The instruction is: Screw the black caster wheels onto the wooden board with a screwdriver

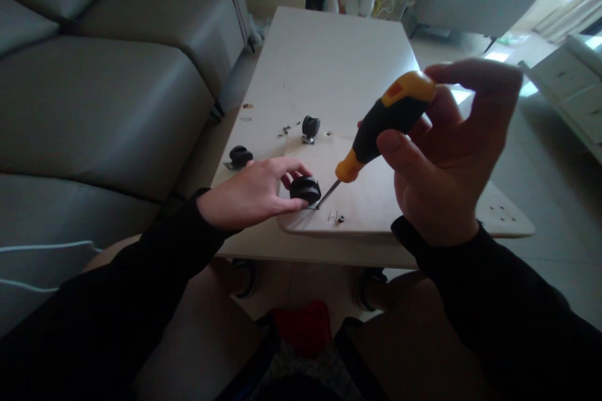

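Note:
My left hand (268,191) grips a black caster wheel (305,190) between thumb and fingers, its metal plate against a pale wooden board (371,207). In my right hand (446,150) is a yellow and black screwdriver (390,119), held slanted with the fingers around the handle. Its tip meets the caster's plate at the near edge, beside my left thumb; any screw head there is too small to make out. Another caster (310,127) stands farther back on the board, and a third caster (241,156) lies on the table left of my left hand.
The board rests on a long white table (338,50). Several small screws (285,131) lie left of the far caster, and a small metal part (341,218) sits near the front edge. A grey sofa (94,113) runs along the left; a white drawer cabinet (571,84) stands right.

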Tool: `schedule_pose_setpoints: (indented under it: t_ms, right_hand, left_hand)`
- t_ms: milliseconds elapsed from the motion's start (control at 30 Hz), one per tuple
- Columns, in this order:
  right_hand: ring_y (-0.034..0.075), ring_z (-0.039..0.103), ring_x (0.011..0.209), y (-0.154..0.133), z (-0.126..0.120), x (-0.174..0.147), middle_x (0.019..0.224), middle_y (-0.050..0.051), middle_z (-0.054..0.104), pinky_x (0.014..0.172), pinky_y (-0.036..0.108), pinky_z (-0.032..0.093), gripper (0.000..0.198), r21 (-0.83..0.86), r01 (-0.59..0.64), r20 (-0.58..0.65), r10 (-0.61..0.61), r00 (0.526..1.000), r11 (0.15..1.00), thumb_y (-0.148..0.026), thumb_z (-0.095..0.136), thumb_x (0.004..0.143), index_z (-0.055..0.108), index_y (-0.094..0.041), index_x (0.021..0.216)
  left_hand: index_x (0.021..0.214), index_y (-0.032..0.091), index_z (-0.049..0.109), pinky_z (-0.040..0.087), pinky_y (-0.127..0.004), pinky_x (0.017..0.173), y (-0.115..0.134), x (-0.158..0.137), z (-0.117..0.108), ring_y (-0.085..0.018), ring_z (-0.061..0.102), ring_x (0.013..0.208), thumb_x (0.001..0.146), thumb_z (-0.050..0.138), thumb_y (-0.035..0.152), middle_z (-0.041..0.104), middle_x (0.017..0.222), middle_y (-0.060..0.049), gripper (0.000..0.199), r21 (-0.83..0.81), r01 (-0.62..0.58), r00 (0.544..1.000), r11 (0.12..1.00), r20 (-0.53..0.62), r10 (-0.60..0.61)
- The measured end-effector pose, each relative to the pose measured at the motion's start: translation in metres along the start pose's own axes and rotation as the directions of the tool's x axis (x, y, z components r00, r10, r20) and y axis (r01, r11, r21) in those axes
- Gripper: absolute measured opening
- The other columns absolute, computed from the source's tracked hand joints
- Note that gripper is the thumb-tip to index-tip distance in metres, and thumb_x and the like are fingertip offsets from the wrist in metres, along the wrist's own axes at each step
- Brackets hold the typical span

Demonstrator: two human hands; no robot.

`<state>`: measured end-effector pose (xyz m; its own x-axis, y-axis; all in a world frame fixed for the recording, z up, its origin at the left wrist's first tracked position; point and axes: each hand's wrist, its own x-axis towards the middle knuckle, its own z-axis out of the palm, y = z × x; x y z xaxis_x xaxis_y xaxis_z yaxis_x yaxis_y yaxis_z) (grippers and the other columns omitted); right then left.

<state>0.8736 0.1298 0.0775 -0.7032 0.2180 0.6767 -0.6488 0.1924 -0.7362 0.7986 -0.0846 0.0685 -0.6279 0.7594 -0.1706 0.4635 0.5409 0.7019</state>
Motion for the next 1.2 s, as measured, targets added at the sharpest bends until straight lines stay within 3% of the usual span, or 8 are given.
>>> schedule_pose_setpoints:
  t_ms: [200,433,600,833,933,1033,1133,1200]
  right_hand:
    - [0.023,0.072,0.107,0.0,-0.003,0.0,0.119,-0.001,0.062,0.074,0.034,0.068,0.052,-0.186,-0.038,-0.092,0.021,0.996,0.982,-0.044,0.083,0.08,0.049,-0.037,0.118]
    - [0.027,0.064,0.128,0.007,-0.018,0.012,0.131,-0.004,0.054,0.09,0.039,0.065,0.047,-0.159,0.119,-0.119,-0.139,0.983,0.98,-0.039,0.087,0.077,0.058,-0.037,0.112]
    - [0.031,0.061,0.134,0.003,-0.022,0.011,0.136,-0.002,0.054,0.092,0.041,0.065,0.048,-0.26,0.044,-0.159,-0.088,0.983,0.965,-0.048,0.083,0.081,0.054,-0.037,0.118]
    - [0.024,0.07,0.109,0.005,-0.016,0.012,0.117,-0.001,0.061,0.076,0.036,0.065,0.047,-0.218,0.095,-0.168,-0.134,0.977,0.971,-0.054,0.084,0.076,0.057,-0.035,0.109]
    - [0.023,0.071,0.102,0.005,-0.015,0.011,0.102,-0.002,0.062,0.072,0.036,0.064,0.047,-0.157,0.07,-0.169,-0.097,0.981,0.985,-0.048,0.084,0.078,0.056,-0.036,0.113]
    - [0.021,0.071,0.095,0.003,-0.015,0.011,0.104,-0.001,0.063,0.07,0.035,0.064,0.047,-0.192,0.029,-0.179,-0.064,0.982,0.981,-0.041,0.086,0.076,0.056,-0.036,0.113]
    - [0.018,0.07,0.085,0.0,-0.017,0.012,0.1,-0.002,0.065,0.063,0.031,0.061,0.047,-0.168,0.03,-0.186,-0.062,0.981,0.985,-0.033,0.088,0.073,0.058,-0.035,0.11]
    - [0.016,0.068,0.08,-0.002,-0.018,0.013,0.094,-0.004,0.065,0.059,0.029,0.059,0.046,-0.124,0.053,-0.186,-0.076,0.98,0.991,-0.027,0.088,0.071,0.061,-0.034,0.107]
  left_hand:
    - [0.118,0.022,0.072,0.053,-0.038,0.093,0.0,0.0,0.0,-0.024,0.069,0.099,0.08,0.074,0.039,0.076,0.107,-0.005,0.042,0.007,-0.009,1.0,1.0,-0.006,0.009]
    - [0.121,0.021,0.07,0.053,-0.038,0.093,-0.003,0.0,0.001,-0.024,0.069,0.1,0.08,0.074,0.038,0.076,0.11,-0.006,0.045,0.002,-0.006,1.0,1.0,0.0,0.006]
    - [0.126,0.019,0.067,0.053,-0.038,0.093,-0.006,0.001,0.002,-0.024,0.068,0.102,0.079,0.075,0.037,0.075,0.112,-0.008,0.051,0.022,-0.013,1.0,1.0,0.002,0.013]
    - [0.128,0.02,0.064,0.053,-0.038,0.092,-0.006,0.001,0.002,-0.025,0.067,0.104,0.079,0.075,0.043,0.072,0.115,-0.008,0.055,0.014,-0.007,1.0,1.0,0.008,0.007]
    - [0.128,0.02,0.063,0.052,-0.04,0.094,-0.005,0.0,0.003,-0.026,0.067,0.105,0.079,0.076,0.043,0.072,0.113,-0.008,0.055,0.021,0.003,1.0,1.0,0.012,-0.004]
    - [0.131,0.021,0.061,0.051,-0.044,0.099,-0.006,0.0,0.001,-0.028,0.066,0.109,0.077,0.078,0.049,0.07,0.119,-0.009,0.063,0.018,0.0,1.0,1.0,0.019,-0.001]
    - [0.135,0.021,0.059,0.051,-0.044,0.1,-0.016,0.004,-0.012,-0.028,0.064,0.113,0.079,0.076,0.059,0.068,0.125,-0.012,0.07,-0.059,-0.01,1.0,0.998,-0.006,0.01]
    - [0.131,0.017,0.061,0.053,-0.043,0.095,-0.031,0.011,-0.027,-0.027,0.066,0.108,0.085,0.067,0.062,0.069,0.121,-0.013,0.065,-0.112,0.009,0.997,0.994,-0.075,-0.018]
